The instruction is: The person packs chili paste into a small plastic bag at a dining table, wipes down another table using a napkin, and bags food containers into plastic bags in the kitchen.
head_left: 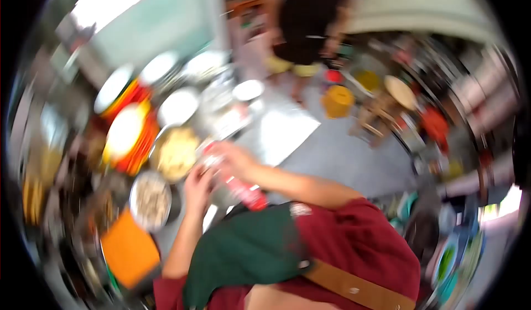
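A long, clear-and-red item [242, 189], bottle-like but smeared by motion, slants in front of my green apron. My right hand [231, 159] is wrapped round its upper part. Close against that upper end is my left hand [200, 184], its fingers bent together; what they pinch is too blurred to make out. Just beyond my hands stands a metal bowl of pale yellow food pieces [178, 154]. Left of my left forearm is a pot of greyish-beige chunks [151, 200].
Stacked orange and yellow plates [138, 138] and white bowls [178, 107] crowd the left. An orange board [130, 249] lies nearer me. Another person [307, 22] in dark clothing stands ahead. A yellow container [337, 101] and wooden stool [376, 113] occupy the right floor.
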